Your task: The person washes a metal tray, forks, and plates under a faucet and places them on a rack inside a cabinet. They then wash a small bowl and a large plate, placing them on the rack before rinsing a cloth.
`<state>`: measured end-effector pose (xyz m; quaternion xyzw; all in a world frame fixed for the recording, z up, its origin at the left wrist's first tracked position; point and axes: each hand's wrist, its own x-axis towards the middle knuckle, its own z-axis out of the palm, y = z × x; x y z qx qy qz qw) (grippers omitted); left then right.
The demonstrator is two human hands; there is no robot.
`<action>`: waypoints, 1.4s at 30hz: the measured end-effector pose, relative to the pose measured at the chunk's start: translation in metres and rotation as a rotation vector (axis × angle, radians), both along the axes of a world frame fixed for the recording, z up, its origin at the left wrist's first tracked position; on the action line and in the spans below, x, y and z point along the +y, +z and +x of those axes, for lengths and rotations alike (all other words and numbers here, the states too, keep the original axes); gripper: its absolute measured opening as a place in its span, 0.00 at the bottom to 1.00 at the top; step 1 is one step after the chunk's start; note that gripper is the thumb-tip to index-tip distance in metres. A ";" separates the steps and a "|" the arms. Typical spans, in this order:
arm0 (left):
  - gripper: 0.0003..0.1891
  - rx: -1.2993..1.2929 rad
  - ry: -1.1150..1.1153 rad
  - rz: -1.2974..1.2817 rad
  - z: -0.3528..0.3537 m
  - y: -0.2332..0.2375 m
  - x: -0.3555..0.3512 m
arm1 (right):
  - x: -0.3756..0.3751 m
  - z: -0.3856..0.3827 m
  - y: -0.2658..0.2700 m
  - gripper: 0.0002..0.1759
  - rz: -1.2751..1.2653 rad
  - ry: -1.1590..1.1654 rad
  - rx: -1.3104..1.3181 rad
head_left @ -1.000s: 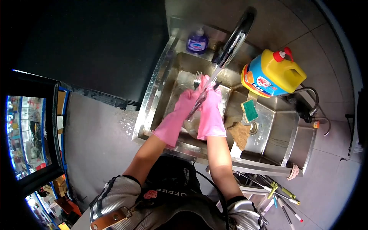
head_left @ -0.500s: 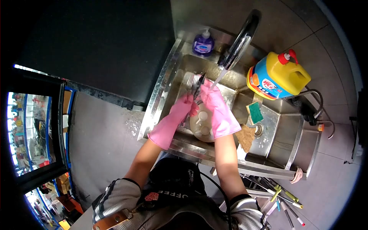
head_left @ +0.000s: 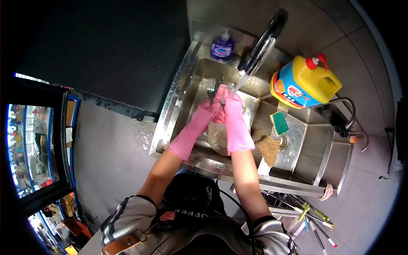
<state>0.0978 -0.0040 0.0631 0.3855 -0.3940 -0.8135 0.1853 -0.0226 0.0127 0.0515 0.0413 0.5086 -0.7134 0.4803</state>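
Both of my hands wear pink rubber gloves and are close together over the left sink basin [head_left: 250, 111]. My left hand [head_left: 207, 112] is closed around a fork [head_left: 211, 85], whose tines point up toward the back of the basin. My right hand [head_left: 231, 105] is closed beside it under the stream from the faucet [head_left: 261, 46]; what lies in its fingers is hidden by glove and water. Below my wrists sits a round, pale brownish bowl [head_left: 217, 140] with liquid in it, partly covered by the right glove.
A purple soap bottle [head_left: 222, 46] stands behind the basin. To the right are a large yellow detergent jug [head_left: 306, 83], a green sponge [head_left: 279, 123] and a brown cloth [head_left: 268, 149] by the second basin [head_left: 301, 144]. Several long-handled tools [head_left: 312, 219] lie below the sink.
My hands have drawn closer together. A dark-handled piece that showed between them is no longer visible, and the fork stands clearer above my left hand. The water still runs.
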 end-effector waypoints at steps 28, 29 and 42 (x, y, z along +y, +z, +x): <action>0.14 -0.265 -0.024 -0.113 -0.014 0.040 0.001 | -0.020 0.000 0.011 0.20 0.349 0.076 0.698; 0.14 -0.264 -0.053 -0.131 -0.017 0.035 0.002 | -0.019 -0.004 0.008 0.19 0.297 0.074 0.739; 0.10 0.126 -0.160 0.181 -0.009 0.037 0.012 | 0.021 -0.027 0.026 0.22 -0.261 0.166 0.067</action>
